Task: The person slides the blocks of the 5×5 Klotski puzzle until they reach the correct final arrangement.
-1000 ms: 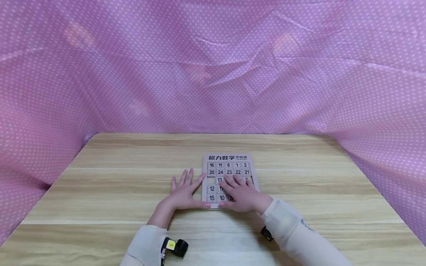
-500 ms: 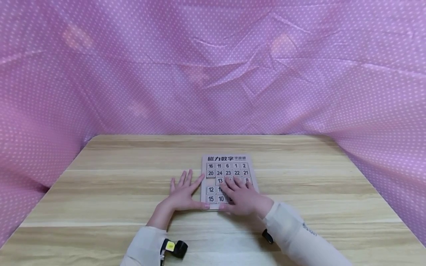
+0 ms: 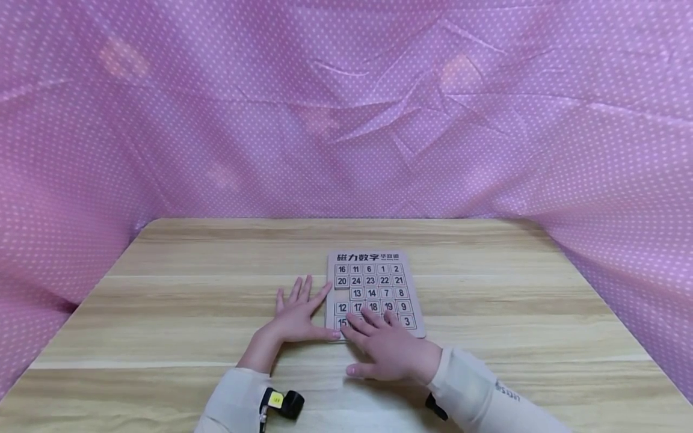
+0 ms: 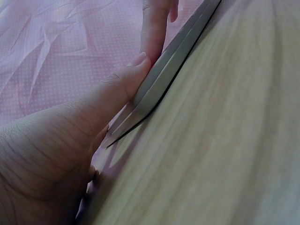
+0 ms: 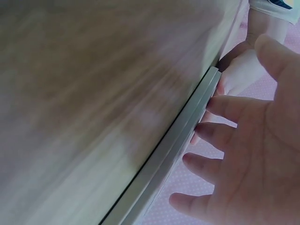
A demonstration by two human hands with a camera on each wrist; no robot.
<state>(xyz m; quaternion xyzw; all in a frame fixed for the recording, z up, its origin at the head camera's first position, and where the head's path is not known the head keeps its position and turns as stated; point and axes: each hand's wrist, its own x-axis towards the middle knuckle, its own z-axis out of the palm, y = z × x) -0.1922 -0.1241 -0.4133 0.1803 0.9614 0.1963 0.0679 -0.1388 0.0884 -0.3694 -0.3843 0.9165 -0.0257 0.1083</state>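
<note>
A sliding number puzzle (image 3: 373,257) lies flat on the table, its edge also visible in the left wrist view (image 4: 164,75). Numbered tiles fill its rows, with a gap at the left end of the third row. My left hand (image 3: 298,319) has its fingers spread at the puzzle's left side; thumb and index finger touch the frame. My right hand (image 3: 387,349) reaches over the bottom row with extended fingers, hiding several tiles there. Its thumb sticks out below the near edge. In the right wrist view, the palm (image 5: 253,159) faces the camera and the fingers hold nothing.
The wood-grain table (image 3: 189,300) stretches out on both sides. Pink dotted cloth (image 3: 346,120) hangs behind it and along its sides. A black wrist camera (image 3: 292,405) sits on the left sleeve.
My right hand has drawn back toward me and its thumb has left the frame's near edge. Tiles 14, 7, 8, 18, 19, 9 and 3 now show. The left hand stays put.
</note>
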